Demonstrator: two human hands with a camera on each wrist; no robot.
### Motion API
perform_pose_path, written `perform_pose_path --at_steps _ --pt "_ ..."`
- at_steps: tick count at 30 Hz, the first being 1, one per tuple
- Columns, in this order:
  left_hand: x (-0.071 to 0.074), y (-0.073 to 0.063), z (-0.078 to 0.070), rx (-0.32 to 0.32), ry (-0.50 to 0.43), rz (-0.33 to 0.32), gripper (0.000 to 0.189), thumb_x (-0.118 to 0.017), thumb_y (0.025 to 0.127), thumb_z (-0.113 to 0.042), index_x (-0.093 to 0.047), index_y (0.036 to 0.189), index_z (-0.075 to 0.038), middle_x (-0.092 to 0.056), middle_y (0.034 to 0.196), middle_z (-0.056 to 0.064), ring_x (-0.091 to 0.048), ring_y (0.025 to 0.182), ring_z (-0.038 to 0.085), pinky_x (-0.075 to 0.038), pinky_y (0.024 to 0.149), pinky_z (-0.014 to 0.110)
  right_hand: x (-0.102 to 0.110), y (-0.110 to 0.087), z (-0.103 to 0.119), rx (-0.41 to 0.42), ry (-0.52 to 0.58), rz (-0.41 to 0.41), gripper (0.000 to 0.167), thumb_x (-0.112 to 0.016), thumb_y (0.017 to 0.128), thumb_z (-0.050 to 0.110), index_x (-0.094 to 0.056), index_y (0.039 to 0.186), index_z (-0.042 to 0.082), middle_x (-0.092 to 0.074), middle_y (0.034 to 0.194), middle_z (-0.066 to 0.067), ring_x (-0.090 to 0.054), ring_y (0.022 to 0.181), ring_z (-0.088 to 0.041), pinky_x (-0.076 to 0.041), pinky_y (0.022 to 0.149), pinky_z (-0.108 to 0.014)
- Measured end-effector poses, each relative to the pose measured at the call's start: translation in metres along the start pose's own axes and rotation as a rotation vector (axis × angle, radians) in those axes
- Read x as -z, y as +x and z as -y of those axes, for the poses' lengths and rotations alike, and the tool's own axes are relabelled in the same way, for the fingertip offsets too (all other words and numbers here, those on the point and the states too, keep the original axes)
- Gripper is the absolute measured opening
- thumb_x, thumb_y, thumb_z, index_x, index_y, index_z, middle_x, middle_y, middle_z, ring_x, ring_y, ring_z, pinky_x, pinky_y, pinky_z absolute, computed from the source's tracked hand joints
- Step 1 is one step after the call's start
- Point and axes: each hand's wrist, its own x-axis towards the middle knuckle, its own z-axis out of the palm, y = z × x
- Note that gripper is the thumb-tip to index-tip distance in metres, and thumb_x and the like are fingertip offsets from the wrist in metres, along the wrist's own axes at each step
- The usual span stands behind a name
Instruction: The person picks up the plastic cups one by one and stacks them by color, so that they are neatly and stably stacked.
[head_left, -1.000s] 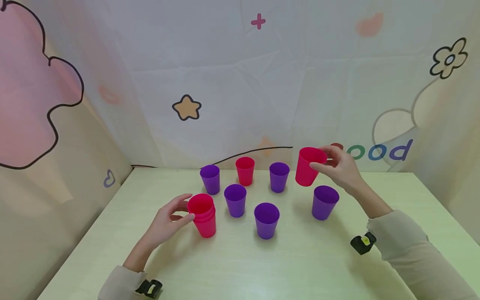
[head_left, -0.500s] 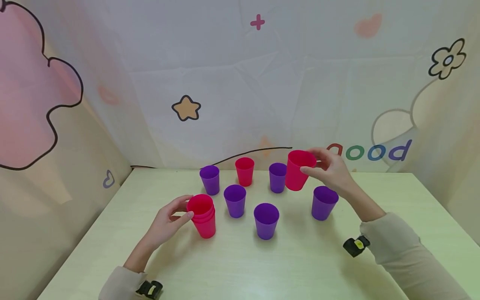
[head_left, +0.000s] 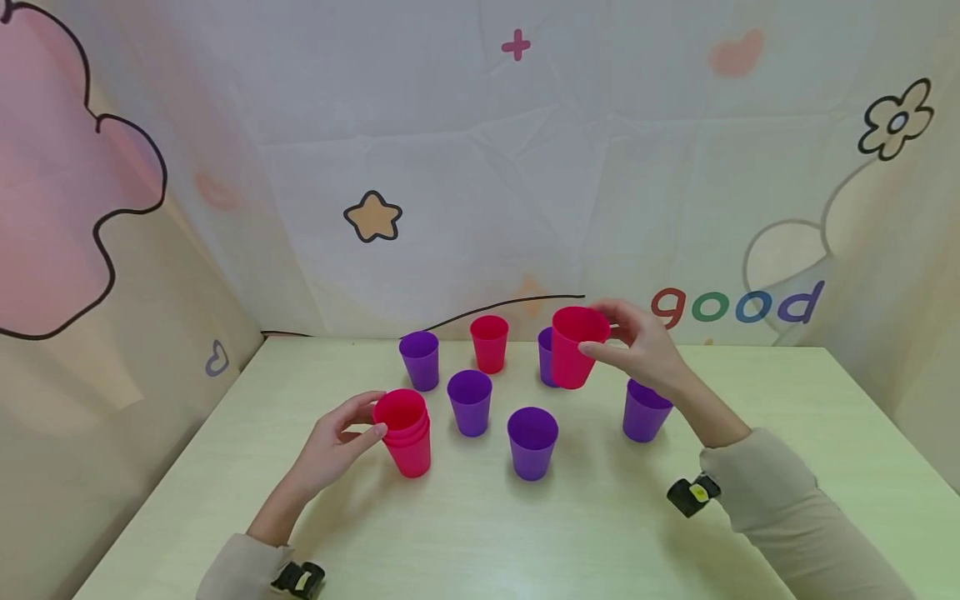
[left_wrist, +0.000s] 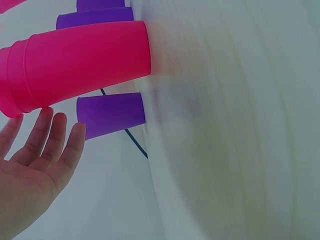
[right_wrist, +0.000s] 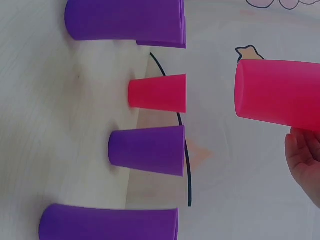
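Observation:
My left hand (head_left: 339, 442) pinches the upper part of a stack of nested red cups (head_left: 409, 454), which stands upright on the table. In the left wrist view, its fingertips (left_wrist: 46, 114) meet the stack's side near the rims. Raised above the table, a single red cup (head_left: 567, 367) is held at its rim between the thumb and fingers of my right hand (head_left: 643, 350). That cup partly covers a purple cup (head_left: 546, 358) behind it. The right wrist view shows the held cup (right_wrist: 277, 92) high beside the standing cups, its rim outside the picture.
One more red cup (head_left: 490, 346) stands at the back. Purple cups stand around it: one back left (head_left: 422, 367), a middle cup (head_left: 471, 408), a front cup (head_left: 532, 450) and a right cup (head_left: 645, 414) under my right wrist. A printed cloth (head_left: 450, 150) hangs behind the table (head_left: 540, 542).
My right hand has carried its red cup leftward and slightly lower, from above the right purple cup to in front of the back purple one. The left hand and its stack stay put.

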Motion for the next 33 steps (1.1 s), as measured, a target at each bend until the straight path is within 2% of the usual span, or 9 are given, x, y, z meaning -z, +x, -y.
perform_pose_path --at_steps 15,19,26,33 --pt "0.0 0.0 -0.002 0.011 0.001 0.0 0.043 -0.062 0.087 -0.016 -0.049 0.127 -0.008 -0.06 0.112 0.012 -0.055 0.102 0.028 -0.048 0.076 0.036 -0.026 0.011 0.013 0.094 0.088 0.051 0.046 -0.068 0.077 0.004 -0.051 0.119 -0.004 -0.057 0.107 -0.016 -0.056 0.092 -0.024 -0.048 0.077 -0.021" --pt "0.0 0.0 -0.003 0.012 -0.003 0.0 0.044 -0.062 0.087 -0.017 -0.049 0.127 -0.008 -0.059 0.112 0.012 -0.055 0.102 0.028 -0.048 0.076 0.036 -0.033 0.015 0.018 0.134 0.114 0.076 0.046 -0.068 0.076 0.003 -0.052 0.118 -0.004 -0.058 0.107 -0.015 -0.056 0.092 -0.024 -0.049 0.077 -0.025" --pt "0.001 0.001 -0.002 0.003 0.002 0.0 0.043 -0.063 0.086 -0.016 -0.05 0.127 -0.008 -0.059 0.112 0.013 -0.055 0.102 0.029 -0.048 0.077 0.036 -0.049 0.022 0.025 0.149 0.162 0.119 0.049 -0.069 0.075 0.004 -0.051 0.119 -0.004 -0.058 0.107 -0.015 -0.059 0.092 -0.026 -0.05 0.077 -0.03" --pt "0.001 0.001 -0.001 0.011 -0.001 0.002 0.043 -0.063 0.086 -0.017 -0.05 0.126 -0.008 -0.059 0.113 0.013 -0.055 0.103 0.03 -0.047 0.077 0.035 -0.065 0.027 0.03 0.199 0.181 0.156 0.048 -0.068 0.073 0.004 -0.051 0.117 -0.005 -0.058 0.104 -0.016 -0.057 0.09 -0.025 -0.048 0.075 -0.034"
